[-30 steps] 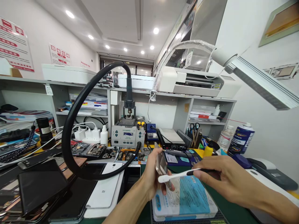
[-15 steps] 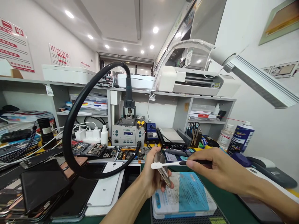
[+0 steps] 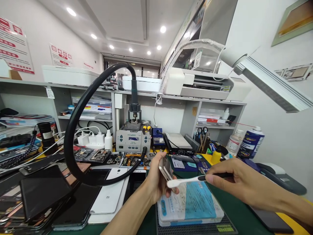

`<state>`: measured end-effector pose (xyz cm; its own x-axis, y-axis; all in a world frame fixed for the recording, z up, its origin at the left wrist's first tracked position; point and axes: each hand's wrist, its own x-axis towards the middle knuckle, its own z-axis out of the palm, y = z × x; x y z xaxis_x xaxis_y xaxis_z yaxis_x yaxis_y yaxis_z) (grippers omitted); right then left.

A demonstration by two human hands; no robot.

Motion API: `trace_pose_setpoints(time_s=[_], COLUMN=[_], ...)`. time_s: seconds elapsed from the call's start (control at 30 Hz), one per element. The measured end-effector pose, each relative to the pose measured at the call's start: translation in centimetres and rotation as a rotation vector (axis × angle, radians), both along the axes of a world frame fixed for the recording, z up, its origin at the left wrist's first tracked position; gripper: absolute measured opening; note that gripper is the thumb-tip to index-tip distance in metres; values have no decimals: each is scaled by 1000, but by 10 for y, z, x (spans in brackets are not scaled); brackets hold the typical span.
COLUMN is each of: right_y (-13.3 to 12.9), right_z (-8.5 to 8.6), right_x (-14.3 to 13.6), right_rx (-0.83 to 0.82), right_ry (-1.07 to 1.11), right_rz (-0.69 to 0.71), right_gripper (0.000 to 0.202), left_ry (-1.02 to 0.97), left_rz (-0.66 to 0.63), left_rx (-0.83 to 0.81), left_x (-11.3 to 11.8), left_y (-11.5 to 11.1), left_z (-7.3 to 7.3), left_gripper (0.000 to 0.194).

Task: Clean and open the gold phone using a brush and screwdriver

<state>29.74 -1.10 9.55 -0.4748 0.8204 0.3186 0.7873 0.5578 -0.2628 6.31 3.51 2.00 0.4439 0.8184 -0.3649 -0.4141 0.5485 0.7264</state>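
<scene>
My left hand [image 3: 156, 179] is wrapped round a phone [image 3: 164, 170], held tilted with its port edge toward me. My right hand [image 3: 234, 181] pinches the dark handle of a toothbrush [image 3: 187, 180]. The brush's white head lies at the lower end of the phone, over the port edge; its bristles are hidden, and I cannot tell whether they touch. Below both hands is a blue and white plastic box [image 3: 193, 205], resting on a black ridged mat [image 3: 226, 225].
A hot-air station [image 3: 133, 140] with a thick looping black hose [image 3: 69, 140] stands behind. Stacked phones and screens [image 3: 46, 192] and a white phone [image 3: 109, 195] lie left. A spray can [image 3: 251, 143] and yellow bottle [image 3: 216, 156] stand right; a dark phone [image 3: 272, 218] lies lower right.
The toothbrush and my right hand have moved right and slightly down, taking the brush head along toward the phone's lower corner. The phone has turned a little in my left hand.
</scene>
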Motion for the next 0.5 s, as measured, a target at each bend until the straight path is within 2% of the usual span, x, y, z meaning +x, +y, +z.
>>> trace_pose_setpoints(time_s=[0.1,0.2,0.4,0.5], right_y=[3,9,15,12], right_z=[8,12,5,7], right_x=[-10,-15,10,14], right_rx=[-115,-109,-176,-225], right_ry=[-44,-76,-199,-155], right_rz=[34,26,40,34], right_gripper=[48,49,38,38], left_ry=[5,15,11,5], left_rz=[-18,-16,28,29], left_rx=[7,3,3,5], left_x=[1,1,-2,-2], left_y=[-1,-1,1,1], left_z=[-1,0,0,-1], left_gripper=[69,69,69,69])
